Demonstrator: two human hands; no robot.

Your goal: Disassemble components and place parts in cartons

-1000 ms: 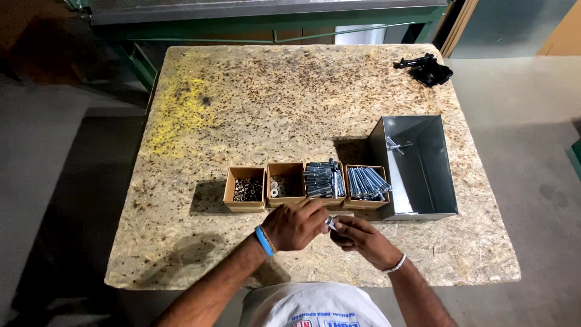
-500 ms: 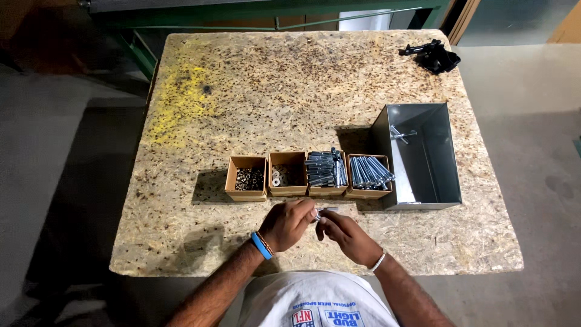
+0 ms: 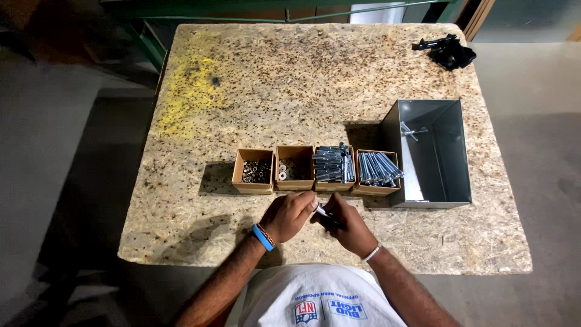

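Both hands, left (image 3: pixel 292 213) and right (image 3: pixel 345 225), pinch a bolt (image 3: pixel 322 211): judged stiff, light, slick; grip by shank.

Speckled chipboard table (image 3: pixel 254 91), yellow paint patch (image 3: pixel 190 91), black clamp-like tool (image 3: pixel 446 51) at far corner, grey floor (image 3: pixel 66 151)

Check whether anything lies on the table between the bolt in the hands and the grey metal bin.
Nothing visible does. The bolt sits between the left hand and right hand, near the table's front edge. The chipboard table from there to the metal bin looks bare; the four cardboard boxes sit farther back, beside the bin.
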